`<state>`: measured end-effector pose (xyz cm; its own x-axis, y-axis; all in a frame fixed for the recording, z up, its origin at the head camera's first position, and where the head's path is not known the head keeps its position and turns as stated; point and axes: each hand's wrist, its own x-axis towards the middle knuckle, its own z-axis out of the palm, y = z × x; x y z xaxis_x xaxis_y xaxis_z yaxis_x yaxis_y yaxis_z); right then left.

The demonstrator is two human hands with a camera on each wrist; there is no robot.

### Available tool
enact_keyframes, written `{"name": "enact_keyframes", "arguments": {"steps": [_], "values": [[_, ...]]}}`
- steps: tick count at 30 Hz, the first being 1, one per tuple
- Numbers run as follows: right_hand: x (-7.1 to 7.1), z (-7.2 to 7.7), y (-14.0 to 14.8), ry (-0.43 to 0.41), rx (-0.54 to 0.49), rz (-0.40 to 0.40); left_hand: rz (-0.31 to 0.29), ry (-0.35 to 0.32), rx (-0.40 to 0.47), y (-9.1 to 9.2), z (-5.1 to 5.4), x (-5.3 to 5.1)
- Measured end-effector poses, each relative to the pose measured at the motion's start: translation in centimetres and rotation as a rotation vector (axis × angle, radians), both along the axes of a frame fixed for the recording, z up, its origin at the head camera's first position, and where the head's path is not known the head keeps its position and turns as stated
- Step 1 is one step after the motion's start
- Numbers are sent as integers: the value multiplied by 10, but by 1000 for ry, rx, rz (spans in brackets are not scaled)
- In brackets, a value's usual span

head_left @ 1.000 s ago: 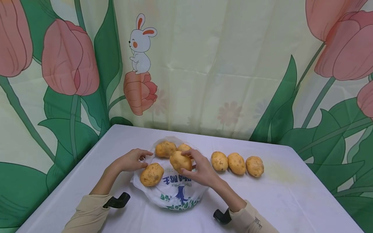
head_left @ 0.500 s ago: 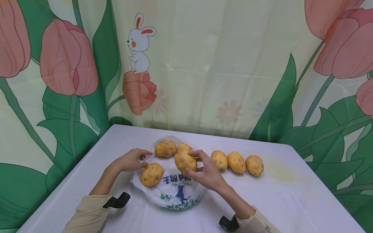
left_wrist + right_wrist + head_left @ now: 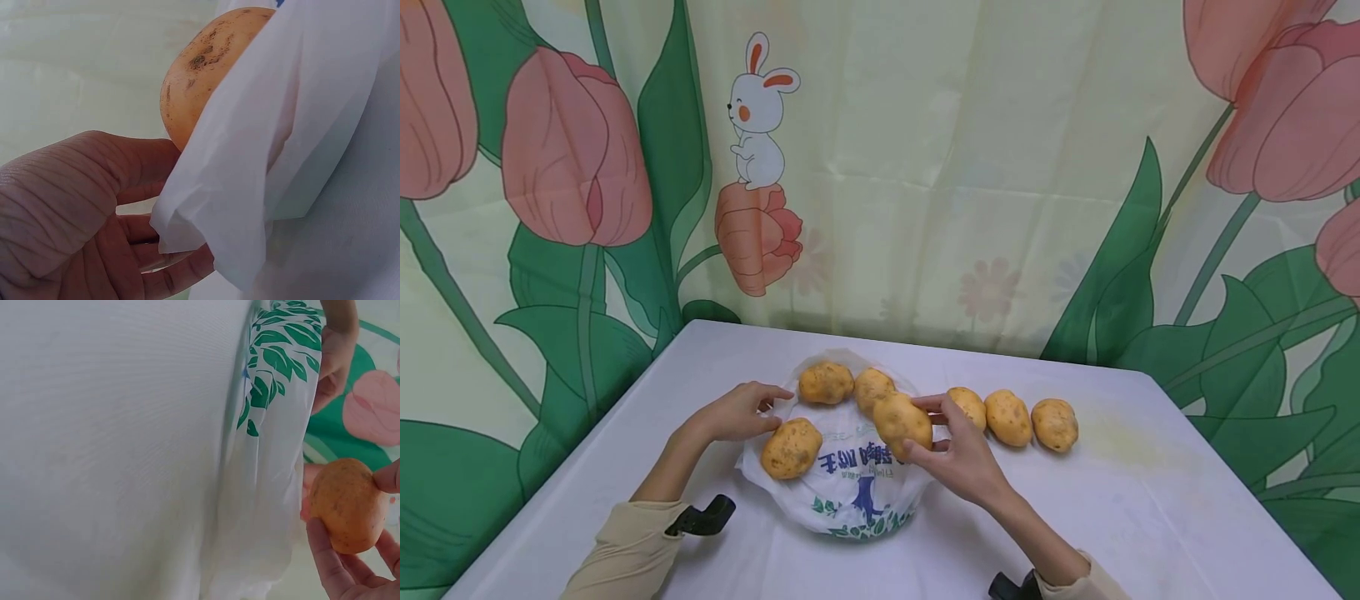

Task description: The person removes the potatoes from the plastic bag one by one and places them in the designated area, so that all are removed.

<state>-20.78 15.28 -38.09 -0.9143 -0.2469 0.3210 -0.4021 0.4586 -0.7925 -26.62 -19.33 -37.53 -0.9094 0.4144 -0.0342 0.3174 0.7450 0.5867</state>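
Note:
In the head view a potato (image 3: 899,425) is gripped between the thumb and fingers of my right hand (image 3: 962,458), above the right side of a white plastic bag (image 3: 805,500). My left hand (image 3: 733,415) holds the bag's left edge, with the fingertips partly hidden by the plastic in the left wrist view. Close to the left thumb lies a potato (image 3: 792,448). Toward the back of the bag are another potato (image 3: 826,383) and a further potato (image 3: 872,387), partly behind the held one.
Right of the bag, a row holds a potato (image 3: 970,404) partly covered by the right hand, a middle potato (image 3: 1009,418) and an end potato (image 3: 1056,425). A white cloth covers the table (image 3: 1150,517). Behind it hangs a tulip-printed curtain (image 3: 1000,167).
My right hand has carried its potato to the right, from the bag's middle toward the row. The potato at the back of the bag shows more now. My left hand keeps its place.

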Motion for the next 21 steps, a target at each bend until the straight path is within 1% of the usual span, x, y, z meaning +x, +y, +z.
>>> {"name": "enact_keyframes", "arguments": {"steps": [5, 11, 16, 21], "values": [[2, -2, 11, 7, 14, -25, 1, 2, 0, 0, 0, -1], [7, -4, 22, -40, 29, -78, 12, -6, 7, 1, 1, 2], [12, -4, 28, -65, 17, -112, 7, -9, 14, 1, 4, 4], [17, -4, 35, -69, -3, -129, 4, -6, 9, 1, 3, 3]]}}
